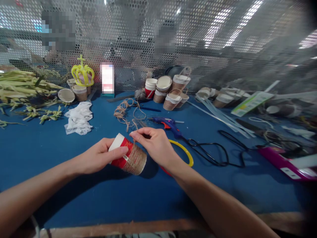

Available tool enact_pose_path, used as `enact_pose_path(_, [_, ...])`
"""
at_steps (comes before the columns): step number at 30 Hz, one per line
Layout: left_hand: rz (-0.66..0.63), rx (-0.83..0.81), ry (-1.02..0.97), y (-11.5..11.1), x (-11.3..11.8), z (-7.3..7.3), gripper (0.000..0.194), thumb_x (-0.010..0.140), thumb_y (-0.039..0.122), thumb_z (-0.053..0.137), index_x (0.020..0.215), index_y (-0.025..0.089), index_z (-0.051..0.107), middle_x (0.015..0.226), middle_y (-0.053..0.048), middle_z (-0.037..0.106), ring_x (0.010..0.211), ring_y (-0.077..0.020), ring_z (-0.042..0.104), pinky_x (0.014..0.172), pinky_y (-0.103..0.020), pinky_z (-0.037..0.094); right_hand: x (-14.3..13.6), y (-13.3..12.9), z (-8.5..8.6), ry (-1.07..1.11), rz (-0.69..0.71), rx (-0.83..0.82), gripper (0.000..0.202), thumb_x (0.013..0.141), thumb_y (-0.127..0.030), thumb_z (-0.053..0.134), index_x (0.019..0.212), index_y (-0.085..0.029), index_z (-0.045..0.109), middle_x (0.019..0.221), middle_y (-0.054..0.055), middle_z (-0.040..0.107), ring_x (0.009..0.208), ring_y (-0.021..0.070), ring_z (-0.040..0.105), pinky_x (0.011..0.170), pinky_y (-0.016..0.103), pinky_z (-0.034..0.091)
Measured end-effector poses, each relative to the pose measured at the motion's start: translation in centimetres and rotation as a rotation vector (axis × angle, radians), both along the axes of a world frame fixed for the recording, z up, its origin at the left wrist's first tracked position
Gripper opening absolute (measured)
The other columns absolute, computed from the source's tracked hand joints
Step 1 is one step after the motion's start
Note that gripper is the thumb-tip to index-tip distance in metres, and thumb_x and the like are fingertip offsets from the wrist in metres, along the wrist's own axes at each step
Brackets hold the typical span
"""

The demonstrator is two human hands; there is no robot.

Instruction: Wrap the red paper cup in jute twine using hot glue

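A red and white paper cup [135, 159] lies tilted in my left hand [100, 155], its white open end toward the left. Brown twine is wound round the cup's lower half, while the red part near the rim stays bare. Pinched in the fingertips of my right hand [156, 142] is the twine [134, 141], just above the cup. From there the strand runs back to a loose tangled coil of twine [122, 110]. Behind my right hand a blue hot glue gun [168, 125] rests on its side on the table.
A yellow-handled tool [185, 152] lies partly under my right forearm. Twine-wrapped cups [170, 99] stand at the back, near a phone [107, 78]. Crumpled white cloth [78, 118] and pale plant stalks [22, 86] are left. Right are clear glue sticks [220, 114], a black cord [218, 162] and a purple object [277, 163].
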State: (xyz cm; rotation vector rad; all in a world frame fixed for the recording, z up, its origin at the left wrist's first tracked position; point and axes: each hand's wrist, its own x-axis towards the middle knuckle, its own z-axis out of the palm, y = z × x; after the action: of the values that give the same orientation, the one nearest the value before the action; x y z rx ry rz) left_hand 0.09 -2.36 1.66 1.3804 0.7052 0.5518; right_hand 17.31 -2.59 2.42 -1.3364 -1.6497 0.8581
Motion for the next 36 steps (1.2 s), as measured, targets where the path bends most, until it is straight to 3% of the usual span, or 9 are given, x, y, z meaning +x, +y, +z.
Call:
enact_pose_path(7, [0.007, 0.024, 0.003, -0.1, -0.2, 0.1, 0.024, 0.077, 0.034, 0.054, 0.067, 0.012, 0.057, 0.056, 0.005, 0.046, 0.049, -0.0058, 0.032, 0.049, -0.017, 0.031, -0.1, -0.2, -0.1, -0.066, 0.015, -0.010, 0.018, 0.075, -0.029, 0.057, 0.069, -0.013, 0.066, 0.067, 0.004, 0.066, 0.061, 0.0140, 0.057, 0.060, 0.026, 0.044])
enact_pose_path(12, [0.053, -0.064, -0.043, -0.2, -0.1, -0.2, 0.023, 0.074, 0.034, 0.059, 0.067, 0.012, 0.061, 0.059, 0.003, 0.054, 0.050, -0.0055, 0.041, 0.050, -0.016, 0.035, 0.0, 0.4, -0.6, -0.080, 0.024, -0.029, 0.019, 0.075, -0.030, 0.058, 0.067, -0.014, 0.066, 0.066, 0.004, 0.066, 0.062, 0.0155, 0.059, 0.060, 0.028, 0.044])
enact_pose_path(15, [0.190, -0.168, -0.139, -0.1, 0.2, -0.2, 0.020, 0.071, 0.034, 0.063, 0.071, 0.013, 0.064, 0.061, 0.002, 0.060, 0.051, -0.0064, 0.048, 0.051, -0.016, 0.038, 0.4, 1.2, -0.8, -0.063, -0.012, -0.041, 0.019, 0.077, -0.029, 0.056, 0.074, -0.012, 0.065, 0.072, 0.007, 0.067, 0.068, 0.0167, 0.061, 0.065, 0.030, 0.047])
enact_pose_path(19, [0.485, -0.209, -0.206, 0.5, 0.6, -0.1, 0.021, 0.072, 0.032, 0.061, 0.080, 0.013, 0.065, 0.067, -0.002, 0.066, 0.058, -0.0099, 0.057, 0.056, -0.018, 0.043, 0.7, 1.1, -0.8, 0.049, -0.075, 0.025, 0.031, 0.083, -0.034, 0.045, 0.100, -0.010, 0.054, 0.088, 0.012, 0.066, 0.073, 0.0163, 0.063, 0.066, 0.031, 0.050])
enact_pose_path(22, [0.576, -0.222, -0.206, 0.8, 0.8, -0.1, 0.027, 0.074, 0.034, 0.060, 0.088, 0.011, 0.065, 0.072, -0.004, 0.068, 0.061, -0.0115, 0.059, 0.061, -0.019, 0.045, 0.3, 0.0, -0.8, 0.051, -0.037, 0.130, 0.038, 0.079, -0.035, 0.053, 0.108, -0.013, 0.049, 0.101, 0.013, 0.062, 0.085, 0.0187, 0.062, 0.072, 0.033, 0.052])
enact_pose_path(28, [0.527, -0.161, -0.187, 0.4, 1.0, -0.4, 0.028, 0.077, 0.033, 0.056, 0.095, 0.012, 0.064, 0.086, -0.006, 0.070, 0.074, -0.0134, 0.061, 0.071, -0.020, 0.044, -0.9, -1.5, -1.5, -0.214, 0.000, 0.272, 0.047, 0.072, -0.030, 0.060, 0.115, -0.016, 0.048, 0.119, 0.014, 0.054, 0.108, 0.0261, 0.052, 0.080, 0.040, 0.051])
enact_pose_path(36, [0.473, -0.084, -0.111, 0.1, 1.0, -0.6, 0.039, 0.078, 0.039, 0.054, 0.105, 0.013, 0.060, 0.100, -0.009, 0.066, 0.092, -0.0194, 0.058, 0.079, -0.026, 0.043, -1.0, -1.3, -2.0, -0.214, -0.064, 0.260, 0.047, 0.070, -0.026, 0.058, 0.114, -0.012, 0.050, 0.115, 0.015, 0.057, 0.102, 0.0258, 0.056, 0.078, 0.040, 0.051])
